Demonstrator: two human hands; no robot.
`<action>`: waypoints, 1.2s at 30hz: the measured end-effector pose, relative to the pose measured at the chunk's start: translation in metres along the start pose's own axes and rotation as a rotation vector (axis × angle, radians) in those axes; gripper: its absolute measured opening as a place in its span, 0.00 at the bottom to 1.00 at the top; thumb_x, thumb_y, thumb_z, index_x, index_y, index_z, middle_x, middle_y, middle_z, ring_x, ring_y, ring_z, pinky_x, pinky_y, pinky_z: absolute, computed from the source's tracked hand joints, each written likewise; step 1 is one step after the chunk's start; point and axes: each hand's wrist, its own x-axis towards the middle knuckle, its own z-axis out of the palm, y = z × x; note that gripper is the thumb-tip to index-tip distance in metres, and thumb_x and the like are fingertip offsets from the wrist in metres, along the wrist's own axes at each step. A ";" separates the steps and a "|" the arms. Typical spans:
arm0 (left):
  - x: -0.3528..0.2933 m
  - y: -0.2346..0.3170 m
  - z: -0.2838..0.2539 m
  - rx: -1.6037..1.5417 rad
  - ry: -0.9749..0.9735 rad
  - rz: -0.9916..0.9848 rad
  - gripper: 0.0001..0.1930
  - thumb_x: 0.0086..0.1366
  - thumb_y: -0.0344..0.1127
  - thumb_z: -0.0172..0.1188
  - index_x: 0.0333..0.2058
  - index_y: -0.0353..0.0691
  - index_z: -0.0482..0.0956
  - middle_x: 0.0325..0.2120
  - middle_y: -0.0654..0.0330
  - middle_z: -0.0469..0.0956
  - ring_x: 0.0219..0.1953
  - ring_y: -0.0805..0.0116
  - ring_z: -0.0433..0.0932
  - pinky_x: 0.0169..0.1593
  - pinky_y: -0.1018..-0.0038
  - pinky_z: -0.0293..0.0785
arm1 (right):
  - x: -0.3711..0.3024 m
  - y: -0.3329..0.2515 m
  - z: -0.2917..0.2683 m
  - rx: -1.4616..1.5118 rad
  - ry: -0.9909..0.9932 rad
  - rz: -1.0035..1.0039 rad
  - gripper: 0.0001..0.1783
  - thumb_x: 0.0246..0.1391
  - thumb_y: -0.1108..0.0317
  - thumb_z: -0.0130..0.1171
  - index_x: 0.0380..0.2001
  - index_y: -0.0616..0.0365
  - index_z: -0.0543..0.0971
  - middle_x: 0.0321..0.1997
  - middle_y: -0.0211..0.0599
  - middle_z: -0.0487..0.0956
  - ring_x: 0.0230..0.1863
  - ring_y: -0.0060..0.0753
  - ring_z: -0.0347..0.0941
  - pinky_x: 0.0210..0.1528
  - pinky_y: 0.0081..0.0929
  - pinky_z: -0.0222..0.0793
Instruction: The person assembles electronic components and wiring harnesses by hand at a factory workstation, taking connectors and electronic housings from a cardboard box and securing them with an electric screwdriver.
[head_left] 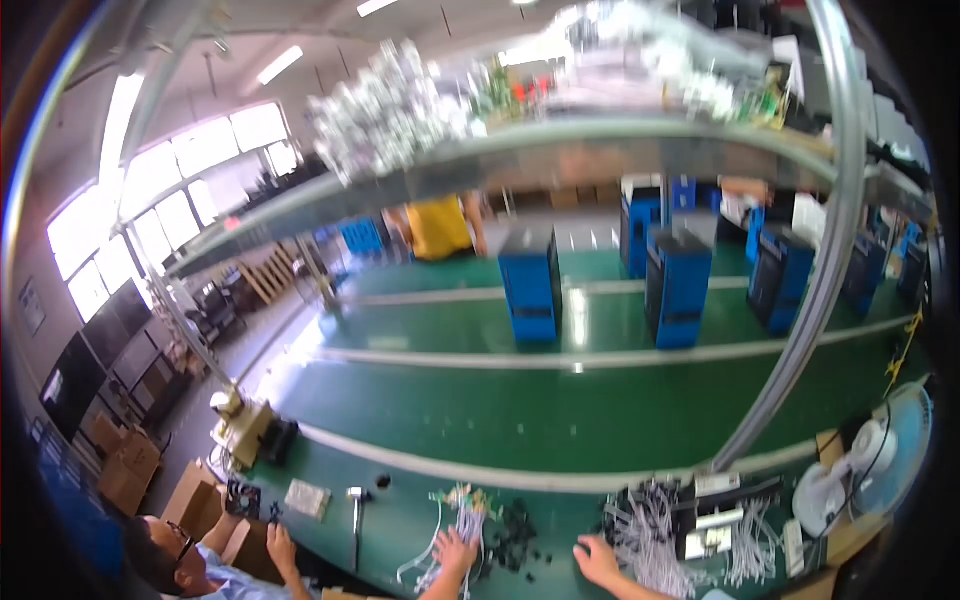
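My left hand [455,550] rests with its fingers spread on a bundle of white cables [468,515] with light-coloured ends. Right of it lies a scatter of small black pieces [513,535]. My right hand [597,562] is just beyond these pieces, its fingers bent near a tiny dark spot; what it holds, if anything, is too small to tell. Against its right side lies a larger heap of white cables [645,535]. A hammer [356,525] lies to the left of my left hand.
A co-worker [190,560] sits at lower left with a black part [243,499]. Blue-and-black cases [530,285] stand on the green line beyond. A metal post [790,370] and white fan [870,460] are at right. An overhead shelf [600,145] holds cable bundles.
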 end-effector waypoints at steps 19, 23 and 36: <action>0.045 0.023 -0.106 -0.488 0.141 0.297 0.29 0.59 0.51 0.58 0.52 0.34 0.72 0.46 0.44 0.75 0.51 0.53 0.73 0.53 0.63 0.69 | 0.360 -0.608 -0.316 -0.005 0.600 -1.031 0.11 0.53 0.62 0.58 0.36 0.56 0.80 0.26 0.37 0.79 0.27 0.28 0.75 0.31 0.26 0.69; 0.017 0.074 -0.178 -0.818 -0.143 0.444 0.22 0.63 0.42 0.58 0.51 0.33 0.73 0.41 0.52 0.80 0.42 0.70 0.78 0.47 0.75 0.73 | 0.460 -0.636 -0.305 -0.514 0.716 -0.891 0.14 0.49 0.66 0.58 0.40 0.57 0.79 0.35 0.42 0.81 0.35 0.44 0.77 0.39 0.33 0.71; -0.008 0.054 -0.232 -0.651 -0.499 0.634 0.22 0.64 0.40 0.59 0.54 0.36 0.71 0.46 0.51 0.77 0.49 0.66 0.74 0.51 0.71 0.70 | 0.487 -0.667 -0.239 -0.754 0.103 -0.691 0.16 0.40 0.80 0.58 0.38 0.61 0.76 0.39 0.45 0.78 0.42 0.41 0.74 0.43 0.35 0.72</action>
